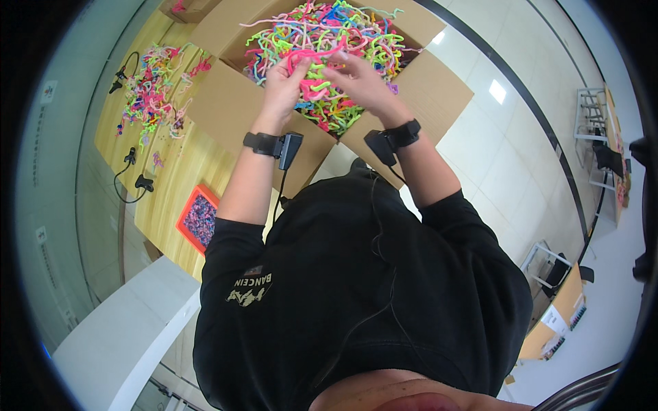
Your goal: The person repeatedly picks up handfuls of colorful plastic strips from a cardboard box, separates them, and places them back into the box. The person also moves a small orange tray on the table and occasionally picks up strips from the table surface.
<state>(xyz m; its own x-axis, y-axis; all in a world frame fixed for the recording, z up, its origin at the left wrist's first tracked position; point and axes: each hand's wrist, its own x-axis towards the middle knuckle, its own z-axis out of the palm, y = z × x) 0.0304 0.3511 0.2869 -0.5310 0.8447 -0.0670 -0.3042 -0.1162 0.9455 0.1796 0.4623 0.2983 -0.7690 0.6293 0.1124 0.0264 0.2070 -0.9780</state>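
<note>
Both my hands are over a large open cardboard box [315, 129] heaped with bendy, multicoloured strands [370, 41]. In my left hand [279, 92], thumb and fingers are closed on a bright pink strand [308, 53], which loops above the heap and stretches toward my other hand. My right hand [367, 83] hovers just to the right, palm turned inward. Its fingers are half bent and look apart, close to the pink strand's far end. Yellow-green and pink strands lie between and below the two hands.
At left, a wooden table [154, 198] carries a loose pile of strands [154, 89], black cables with clips [142, 181] and an orange tray [184, 222] of small dark bits. Cardboard flaps [435, 96] spread around the box. Stools [591, 113] and another table stand far right.
</note>
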